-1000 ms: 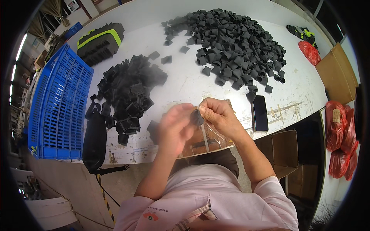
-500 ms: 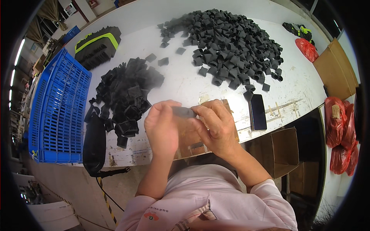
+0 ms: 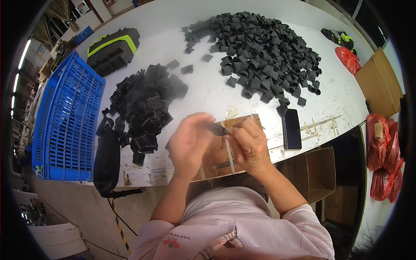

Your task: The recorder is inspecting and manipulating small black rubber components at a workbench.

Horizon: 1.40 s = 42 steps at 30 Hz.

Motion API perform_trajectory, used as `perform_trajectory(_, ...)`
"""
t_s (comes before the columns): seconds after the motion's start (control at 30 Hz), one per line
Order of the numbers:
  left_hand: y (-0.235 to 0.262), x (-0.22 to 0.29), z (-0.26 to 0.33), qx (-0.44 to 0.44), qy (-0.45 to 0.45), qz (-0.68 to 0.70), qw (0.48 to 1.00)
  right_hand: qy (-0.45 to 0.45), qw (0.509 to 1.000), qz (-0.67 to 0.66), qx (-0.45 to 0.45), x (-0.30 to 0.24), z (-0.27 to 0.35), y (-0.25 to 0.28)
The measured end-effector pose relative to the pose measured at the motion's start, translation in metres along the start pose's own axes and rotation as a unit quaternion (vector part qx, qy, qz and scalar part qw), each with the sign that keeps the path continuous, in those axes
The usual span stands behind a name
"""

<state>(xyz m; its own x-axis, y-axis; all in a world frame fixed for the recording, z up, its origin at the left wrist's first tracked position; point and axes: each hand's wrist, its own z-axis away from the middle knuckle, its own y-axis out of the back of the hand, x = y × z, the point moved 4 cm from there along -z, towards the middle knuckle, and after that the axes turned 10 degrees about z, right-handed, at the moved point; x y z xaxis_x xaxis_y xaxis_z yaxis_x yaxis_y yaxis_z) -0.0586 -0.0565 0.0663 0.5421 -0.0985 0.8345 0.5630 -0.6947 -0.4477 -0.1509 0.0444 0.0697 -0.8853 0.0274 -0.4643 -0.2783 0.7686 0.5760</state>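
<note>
My left hand (image 3: 190, 145) and my right hand (image 3: 249, 145) meet over a brown cardboard sheet (image 3: 236, 123) at the near edge of the white table (image 3: 208, 95). Between their fingertips they pinch one small black piece (image 3: 218, 129). A pile of black square pieces (image 3: 145, 106) lies just left of my left hand. A larger heap of similar black pieces (image 3: 260, 54) spreads across the far right of the table.
A blue plastic crate (image 3: 65, 121) stands at the left table edge. A black pouch (image 3: 107, 160) hangs over the near edge. A dark phone (image 3: 291, 128) lies right of my hands. A black-and-green case (image 3: 113, 50) sits far left. Cardboard boxes (image 3: 379, 80) and red bags (image 3: 383, 160) stand at the right.
The clear bag seen under my hands a second ago is no longer visible. My hands have stayed together at the table edge, working the small black piece between the fingers.
</note>
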Motion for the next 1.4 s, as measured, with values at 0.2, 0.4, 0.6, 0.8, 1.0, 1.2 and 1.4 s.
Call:
perform_trajectory(0.2, 0.003, 0.005, -0.011, -0.132, -0.050, -0.238, 0.961, -0.020, 0.998, 0.030, -0.060, 0.027, 0.038, -0.032)
perform_trajectory(0.4, 0.002, 0.000, -0.011, -0.124, -0.028, -0.204, 0.971, -0.138, 0.987, -0.079, -0.002, 0.009, 0.009, 0.014)
perform_trajectory(0.6, -0.002, 0.005, -0.017, -0.112, -0.027, -0.212, 0.970, 0.002, 1.000, -0.015, -0.007, 0.000, -0.012, 0.008)
perform_trajectory(0.8, 0.010, -0.005, -0.014, -0.128, -0.048, -0.176, 0.975, 0.024, 1.000, -0.009, -0.015, 0.000, -0.008, -0.002)
perform_trajectory(1.0, 0.008, -0.007, -0.010, -0.125, -0.072, -0.173, 0.974, 0.023, 0.993, 0.083, -0.080, 0.013, 0.021, -0.030)
perform_trajectory(1.2, 0.003, -0.006, -0.008, -0.111, -0.090, -0.134, 0.981, -0.090, 0.994, -0.062, -0.010, 0.011, 0.008, 0.008)
perform_trajectory(1.4, 0.010, -0.016, -0.007, -0.086, 0.010, -0.114, 0.990, -0.023, 0.998, -0.029, -0.045, -0.002, -0.010, -0.003)
